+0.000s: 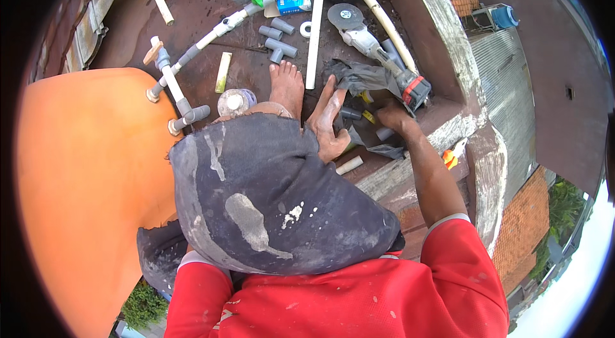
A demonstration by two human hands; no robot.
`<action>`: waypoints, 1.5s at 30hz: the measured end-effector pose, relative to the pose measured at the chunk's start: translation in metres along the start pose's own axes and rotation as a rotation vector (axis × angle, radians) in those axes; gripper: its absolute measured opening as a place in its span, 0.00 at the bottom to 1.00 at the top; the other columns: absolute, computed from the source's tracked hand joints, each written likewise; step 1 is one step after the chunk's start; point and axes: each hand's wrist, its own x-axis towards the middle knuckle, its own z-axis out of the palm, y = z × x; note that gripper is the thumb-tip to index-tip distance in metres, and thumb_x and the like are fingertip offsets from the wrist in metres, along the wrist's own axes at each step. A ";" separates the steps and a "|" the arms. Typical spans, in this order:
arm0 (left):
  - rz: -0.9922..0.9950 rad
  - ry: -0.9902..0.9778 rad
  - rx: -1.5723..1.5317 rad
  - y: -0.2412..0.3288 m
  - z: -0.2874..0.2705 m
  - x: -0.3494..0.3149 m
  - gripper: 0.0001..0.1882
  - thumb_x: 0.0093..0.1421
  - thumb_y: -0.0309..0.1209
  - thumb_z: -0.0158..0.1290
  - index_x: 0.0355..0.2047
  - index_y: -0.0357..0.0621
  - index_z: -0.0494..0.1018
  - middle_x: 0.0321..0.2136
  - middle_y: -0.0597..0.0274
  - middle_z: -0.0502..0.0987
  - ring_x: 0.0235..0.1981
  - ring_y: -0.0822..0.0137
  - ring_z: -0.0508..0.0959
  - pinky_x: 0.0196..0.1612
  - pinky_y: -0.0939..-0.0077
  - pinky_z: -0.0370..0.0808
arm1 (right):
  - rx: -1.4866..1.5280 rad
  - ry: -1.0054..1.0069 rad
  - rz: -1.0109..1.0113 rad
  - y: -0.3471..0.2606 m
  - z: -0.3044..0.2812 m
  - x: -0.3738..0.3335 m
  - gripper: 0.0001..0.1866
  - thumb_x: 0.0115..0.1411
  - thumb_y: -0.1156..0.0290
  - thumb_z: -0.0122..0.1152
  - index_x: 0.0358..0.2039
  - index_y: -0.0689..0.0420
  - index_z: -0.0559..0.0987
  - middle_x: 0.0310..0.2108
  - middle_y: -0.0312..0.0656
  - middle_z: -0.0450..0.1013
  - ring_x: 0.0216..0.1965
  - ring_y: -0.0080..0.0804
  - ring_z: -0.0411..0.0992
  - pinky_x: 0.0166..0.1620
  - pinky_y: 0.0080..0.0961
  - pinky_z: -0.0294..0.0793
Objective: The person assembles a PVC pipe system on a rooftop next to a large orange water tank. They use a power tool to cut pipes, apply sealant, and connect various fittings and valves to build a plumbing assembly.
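Black plastic bag (364, 77), left hand (328, 124) at its edge, grip apart, right hand (396, 118) opposite, cannot tell its grip.

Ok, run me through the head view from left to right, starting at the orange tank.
Orange tank → white-capped bottle → bare foot with its toes showing → long white pipe → right hand → small orange-and-white item → blue container.
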 end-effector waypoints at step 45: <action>-0.197 0.051 -0.171 -0.016 -0.015 -0.002 0.34 0.58 0.27 0.61 0.65 0.30 0.68 0.61 0.43 0.76 0.65 0.53 0.76 0.67 0.62 0.73 | -0.011 0.007 -0.087 -0.044 -0.013 -0.021 0.28 0.62 0.70 0.63 0.63 0.63 0.80 0.59 0.64 0.79 0.57 0.59 0.80 0.61 0.46 0.80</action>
